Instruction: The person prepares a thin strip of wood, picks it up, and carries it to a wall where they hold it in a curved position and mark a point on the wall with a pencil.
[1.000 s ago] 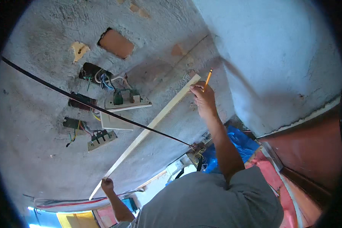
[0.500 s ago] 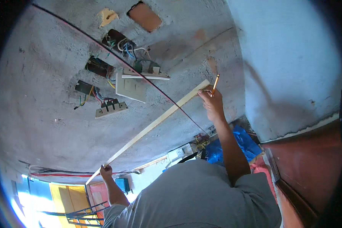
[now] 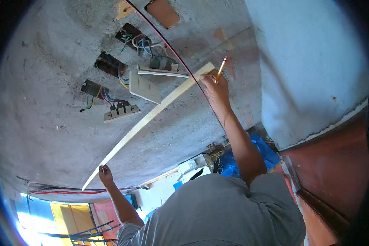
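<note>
Both my hands hold a long, pale flat strip [image 3: 151, 116], which runs slantwise across the grey wall from lower left to upper right. My left hand [image 3: 105, 174] is closed on it near its lower left end. Near the upper right end, my right hand [image 3: 217, 91] pinches the strip and also keeps a yellow pencil [image 3: 220, 70] between its fingers, pointing upward. Just above the strip hangs a white switch plate [image 3: 144, 88], and a second white plate [image 3: 163, 72] with wiring sticks out beyond it. A thin dark and pink cord [image 3: 172, 50] crosses in front of the strip near my right hand.
Wires come out of several recessed wall boxes [image 3: 110, 65]. A module with several switches [image 3: 122, 111] dangles on its wires. Red and black cables [image 3: 69, 192] run along the wall at lower left. Blue plastic sheeting [image 3: 264, 153] lies beyond my right arm, near a reddish-brown panel [image 3: 328, 168].
Both hands have moved up and a little left with the strip, bringing it against or over the edge of the hanging plates in view. The cord's upper part has shifted right.
</note>
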The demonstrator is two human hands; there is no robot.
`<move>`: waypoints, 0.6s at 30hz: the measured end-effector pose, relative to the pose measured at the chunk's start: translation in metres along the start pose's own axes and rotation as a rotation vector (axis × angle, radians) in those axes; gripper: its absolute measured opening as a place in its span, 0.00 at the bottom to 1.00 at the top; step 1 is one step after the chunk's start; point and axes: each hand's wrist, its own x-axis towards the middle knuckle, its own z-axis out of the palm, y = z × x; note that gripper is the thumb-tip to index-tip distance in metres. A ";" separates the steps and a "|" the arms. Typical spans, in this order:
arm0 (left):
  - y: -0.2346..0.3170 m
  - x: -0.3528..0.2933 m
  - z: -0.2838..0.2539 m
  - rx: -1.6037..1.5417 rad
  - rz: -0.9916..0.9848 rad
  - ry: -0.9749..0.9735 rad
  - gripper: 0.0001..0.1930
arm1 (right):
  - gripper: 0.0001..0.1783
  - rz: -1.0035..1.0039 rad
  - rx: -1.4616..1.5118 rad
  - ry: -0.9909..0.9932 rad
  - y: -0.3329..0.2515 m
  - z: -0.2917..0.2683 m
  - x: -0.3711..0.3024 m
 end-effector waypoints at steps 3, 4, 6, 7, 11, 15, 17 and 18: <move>0.011 0.017 -0.002 -0.379 -0.134 -0.037 0.10 | 0.09 -0.049 0.059 -0.017 0.006 0.009 0.004; 0.011 0.021 -0.002 -0.376 -0.134 -0.039 0.10 | 0.09 -0.009 0.056 -0.009 0.007 0.012 0.004; 0.005 0.032 0.005 -0.505 -0.203 0.137 0.13 | 0.09 -0.066 0.021 -0.006 0.016 0.015 0.012; 0.000 0.035 0.009 -0.504 -0.212 0.131 0.13 | 0.09 -0.123 -0.017 -0.006 0.019 0.015 0.015; 0.012 0.050 -0.013 -0.271 -0.079 0.061 0.14 | 0.10 -0.141 0.012 0.055 0.016 0.026 0.019; -0.001 0.047 0.017 -0.556 -0.262 0.149 0.17 | 0.07 -0.028 -0.060 0.085 0.028 0.022 0.021; -0.014 0.034 0.051 0.294 -0.024 0.040 0.18 | 0.07 -0.036 -0.106 0.100 0.028 0.015 0.023; -0.012 0.031 0.058 1.136 0.260 -0.066 0.19 | 0.07 -0.067 -0.096 0.103 0.031 0.015 0.024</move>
